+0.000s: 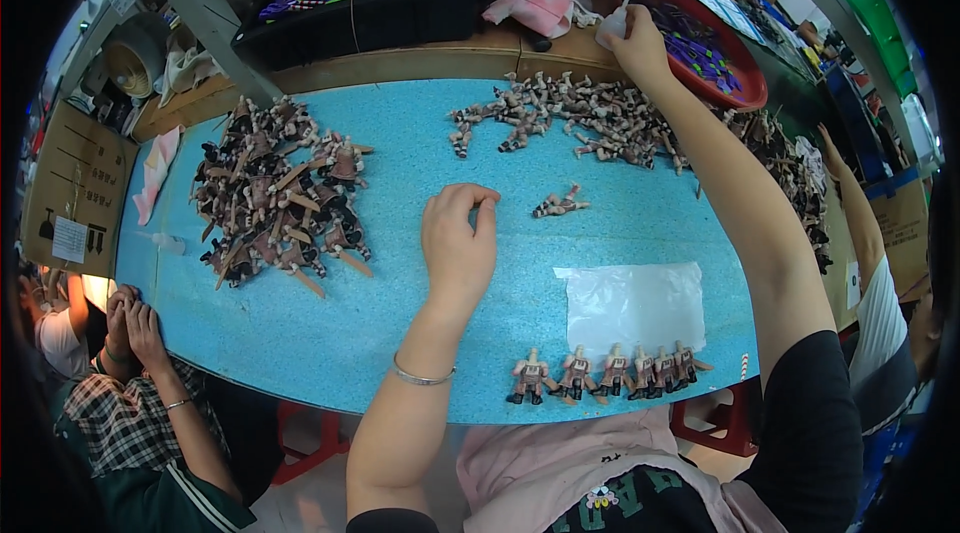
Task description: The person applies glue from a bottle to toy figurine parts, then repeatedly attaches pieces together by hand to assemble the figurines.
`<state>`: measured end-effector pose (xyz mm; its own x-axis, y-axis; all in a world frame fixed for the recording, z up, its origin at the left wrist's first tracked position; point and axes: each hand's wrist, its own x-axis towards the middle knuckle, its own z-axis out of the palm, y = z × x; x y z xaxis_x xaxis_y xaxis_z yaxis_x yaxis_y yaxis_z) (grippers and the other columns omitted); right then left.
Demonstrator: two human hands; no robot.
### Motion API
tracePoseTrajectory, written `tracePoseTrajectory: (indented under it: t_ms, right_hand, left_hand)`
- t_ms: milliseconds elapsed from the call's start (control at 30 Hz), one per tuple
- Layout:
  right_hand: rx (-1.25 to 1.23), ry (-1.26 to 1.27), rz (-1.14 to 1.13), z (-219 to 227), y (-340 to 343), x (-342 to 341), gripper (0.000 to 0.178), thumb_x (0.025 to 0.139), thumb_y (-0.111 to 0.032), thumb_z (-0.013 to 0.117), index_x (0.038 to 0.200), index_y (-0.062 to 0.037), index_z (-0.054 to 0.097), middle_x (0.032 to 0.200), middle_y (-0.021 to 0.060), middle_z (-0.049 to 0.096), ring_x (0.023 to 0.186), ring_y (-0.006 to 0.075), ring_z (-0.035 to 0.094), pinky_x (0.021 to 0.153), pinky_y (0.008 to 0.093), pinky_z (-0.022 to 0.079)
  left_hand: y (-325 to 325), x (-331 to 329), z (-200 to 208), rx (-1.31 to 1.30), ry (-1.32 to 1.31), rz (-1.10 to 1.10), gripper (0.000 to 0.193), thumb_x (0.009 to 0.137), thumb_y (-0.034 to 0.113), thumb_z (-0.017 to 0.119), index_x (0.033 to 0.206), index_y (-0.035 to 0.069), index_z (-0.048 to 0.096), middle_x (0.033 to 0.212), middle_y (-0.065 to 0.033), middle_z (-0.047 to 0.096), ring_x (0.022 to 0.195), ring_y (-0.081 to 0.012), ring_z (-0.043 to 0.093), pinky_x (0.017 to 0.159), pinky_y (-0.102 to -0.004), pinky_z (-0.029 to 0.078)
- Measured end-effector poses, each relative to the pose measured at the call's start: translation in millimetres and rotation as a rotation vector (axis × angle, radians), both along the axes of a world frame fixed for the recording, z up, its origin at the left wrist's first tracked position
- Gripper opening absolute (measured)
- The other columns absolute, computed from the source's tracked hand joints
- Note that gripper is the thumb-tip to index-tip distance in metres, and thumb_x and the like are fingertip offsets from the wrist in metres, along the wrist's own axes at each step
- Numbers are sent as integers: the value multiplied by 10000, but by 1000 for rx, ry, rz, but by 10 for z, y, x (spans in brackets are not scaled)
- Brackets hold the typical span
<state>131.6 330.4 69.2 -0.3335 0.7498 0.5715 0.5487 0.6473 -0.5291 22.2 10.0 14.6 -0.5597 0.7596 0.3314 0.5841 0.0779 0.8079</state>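
Note:
My left hand rests over the middle of the blue table, its fingers curled and thumb drawn in, with nothing visible between them. A lone small figurine lies just to its right. At the far right, my raised right hand grips a small whitish squeeze bottle with a thin nozzle. Below that hand, a loose heap of figurines spreads along the table's far edge. Several figurines with brown clothing form a row at the near edge, beside a clear plastic sheet.
A larger pile of figurines with flat brown sticks covers the left. Behind the table stand a black crate of purple and green parts and a red basin. Another person's hands rest at the left edge; a cardboard box stands nearby.

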Motion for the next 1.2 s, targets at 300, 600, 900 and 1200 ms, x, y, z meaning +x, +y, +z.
tracePoseTrajectory:
  t_ms: [300,600,900,1200]
  right_hand:
    - [-200,-490,485,112,-2040,561,286,856,-146,601,1120,-39,570,659,150,602,611,313,608,587,431,469]
    - [-289,-491,518,-233,-1947,407,219,880,-213,584,972,-18,625,929,218,603,868,399,590,750,475,474]
    - [-366,-407,488,-289,-1831,369,202,810,-32,622,1007,5,598,1009,191,573,959,382,556,813,449,454]
    - [-271,-197,441,-181,-1782,1038,149,804,-15,628,952,-25,651,884,95,597,788,190,596,706,293,483]
  left_hand:
    - [-82,-32,-49,22,26,10,105,863,93,560,859,45,653,932,-87,628,888,-259,551,808,-375,427]
    - [-48,-45,-37,-11,39,-14,104,861,85,565,869,40,658,916,-84,625,874,-252,555,809,-369,435]
    - [-86,-43,-51,-14,71,-34,113,863,87,560,874,16,648,907,-101,617,872,-247,569,786,-349,446]
    - [-90,-143,-158,28,-17,-70,137,857,106,560,851,10,657,887,-136,629,840,-287,587,770,-366,454]
